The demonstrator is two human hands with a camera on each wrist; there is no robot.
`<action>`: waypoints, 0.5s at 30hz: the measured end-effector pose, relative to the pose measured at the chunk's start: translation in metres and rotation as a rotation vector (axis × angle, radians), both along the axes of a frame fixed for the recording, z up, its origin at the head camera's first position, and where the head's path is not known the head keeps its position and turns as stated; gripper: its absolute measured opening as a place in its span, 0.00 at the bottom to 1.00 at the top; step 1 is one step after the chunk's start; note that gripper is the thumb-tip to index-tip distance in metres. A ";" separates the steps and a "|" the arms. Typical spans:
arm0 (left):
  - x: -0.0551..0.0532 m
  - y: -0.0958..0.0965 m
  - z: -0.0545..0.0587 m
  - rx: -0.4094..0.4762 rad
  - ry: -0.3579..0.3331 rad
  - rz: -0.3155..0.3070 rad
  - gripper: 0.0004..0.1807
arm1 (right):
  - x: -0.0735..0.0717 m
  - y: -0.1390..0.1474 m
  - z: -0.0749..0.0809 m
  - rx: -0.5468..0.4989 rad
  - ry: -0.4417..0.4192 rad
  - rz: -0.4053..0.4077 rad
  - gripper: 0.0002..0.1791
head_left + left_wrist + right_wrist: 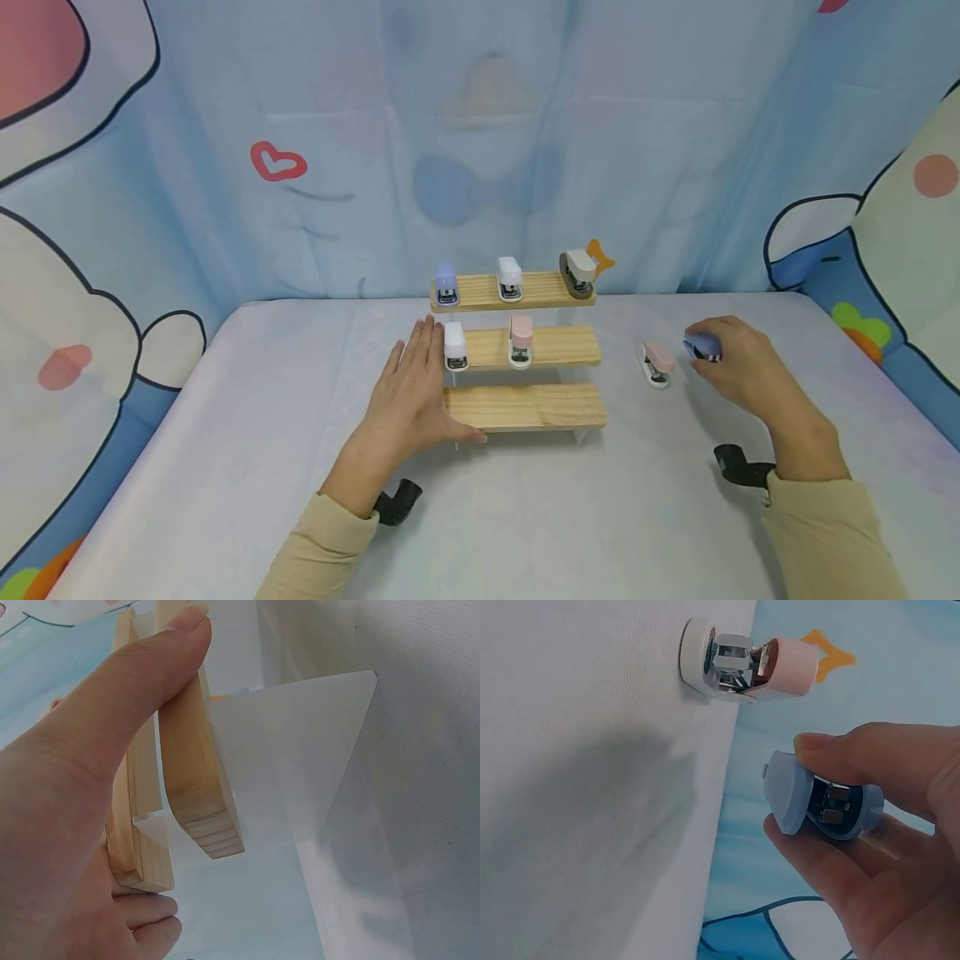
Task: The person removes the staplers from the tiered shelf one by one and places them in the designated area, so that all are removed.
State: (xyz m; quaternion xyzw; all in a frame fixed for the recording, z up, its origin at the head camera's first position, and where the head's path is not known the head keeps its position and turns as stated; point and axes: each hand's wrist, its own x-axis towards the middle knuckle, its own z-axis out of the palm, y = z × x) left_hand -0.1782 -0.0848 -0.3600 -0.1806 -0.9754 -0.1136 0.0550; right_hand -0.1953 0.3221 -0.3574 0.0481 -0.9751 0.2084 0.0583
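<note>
My right hand (738, 364) pinches a small blue-purple stapler (789, 791) between thumb and fingers, above the white table at the right. Left of it stands a pink-and-white mini stapler (656, 364) on the cloth. My left hand (411, 392) lies with straight fingers along the left end of a three-tier wooden shelf (525, 408). Its thumb (142, 671) rests on the front edge of the lowest board. On the middle tier stand a white stapler (455, 346) and a pink stapler (520, 342). The top tier carries a purple stapler (446, 283), a white stapler (509, 279) and a grey-beige stapler (578, 272).
Clear plastic side panels (292, 742) hold the shelf boards. White cloth (600, 517) covers the table. Behind it hangs a light-blue printed curtain (337, 225). Black camera mounts sit at both wrists, next to beige sleeves (836, 533).
</note>
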 end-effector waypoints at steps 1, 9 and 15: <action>0.000 0.000 0.000 0.002 -0.002 0.000 0.84 | 0.000 0.001 -0.001 0.002 -0.004 0.001 0.24; 0.000 -0.001 0.000 0.002 -0.007 0.002 0.83 | -0.006 0.005 -0.006 0.017 -0.118 -0.008 0.24; 0.000 0.000 0.000 -0.001 -0.002 0.001 0.83 | -0.011 0.007 -0.011 0.021 -0.167 -0.024 0.25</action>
